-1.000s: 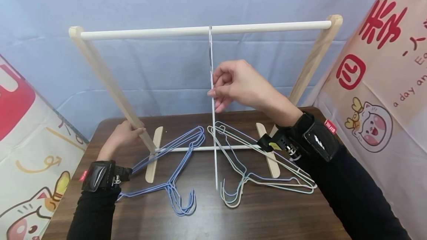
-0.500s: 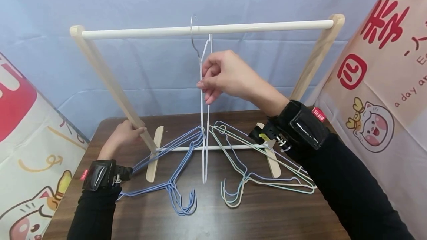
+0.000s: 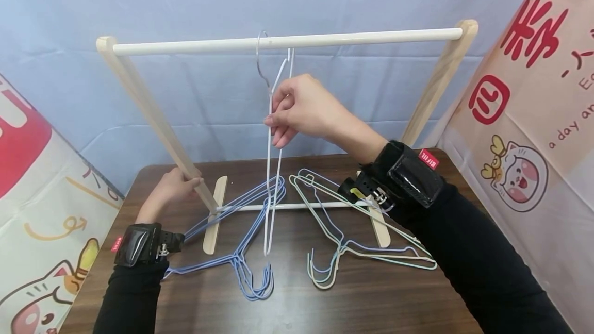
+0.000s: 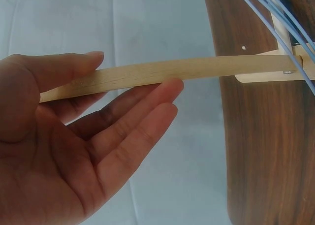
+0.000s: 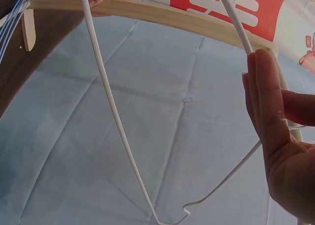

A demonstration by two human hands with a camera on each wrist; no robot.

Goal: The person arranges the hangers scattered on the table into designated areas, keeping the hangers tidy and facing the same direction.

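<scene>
my right fingers [image 3: 280, 118] pinch the white hanger [image 3: 268, 156] on its near arm, just below the neck, thumb vs. index. so it's in hand, nothing to reach for. what counts imo: the hook [image 3: 258, 55] is up from those fingers & a bit left, crossing in front of the white bar [image 3: 297, 42] w/ its bend above it. can't tell if the bar takes any weight. long axis of the hanger runs approx. front to back, across the bar: near corner hangs well below my fingers, far end goes up past them & seems to sit behind the bar.

my left fingers [image 4: 133, 131] are low & well off to the left, around the wooden post [image 3: 147, 110], thumb one side, the rest on the other, pretty loose afaict. so the right's by far the nearer to hook & bar.

down on the surface [image 3: 297, 303]: blue hangers [image 3: 237, 261] below & left of my right fingers, pale hangers [image 3: 341, 247] below & right.
</scene>
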